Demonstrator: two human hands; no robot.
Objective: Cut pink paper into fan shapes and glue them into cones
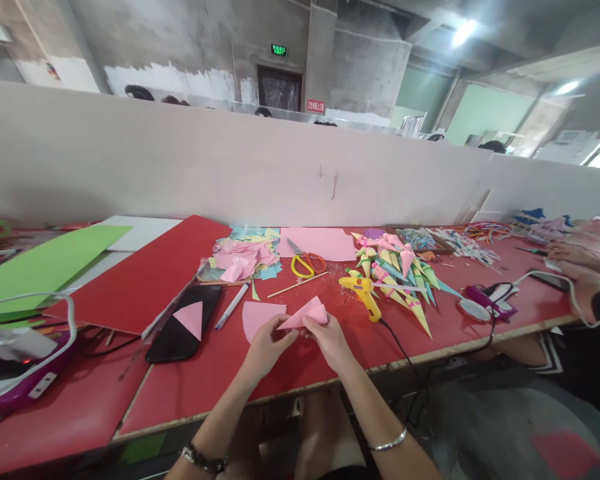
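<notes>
While a pink paper wedge [193, 319] lay on a flat black phone [173, 348], a fan-shaped pink paper sheet [259, 317] rested just beside the person's left hand [267, 350], whose fingers closed on the narrow end of a rolled pink paper cone [305, 315] above the red tabletop [200, 388]. Probably light, springy and easily creased, it suited a gentle pinch near the wide end, where the right hand [333, 343] gripped it.

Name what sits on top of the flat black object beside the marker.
A pink paper wedge lies on the flat black object. The surface beneath the paper cannot be seen.
</notes>
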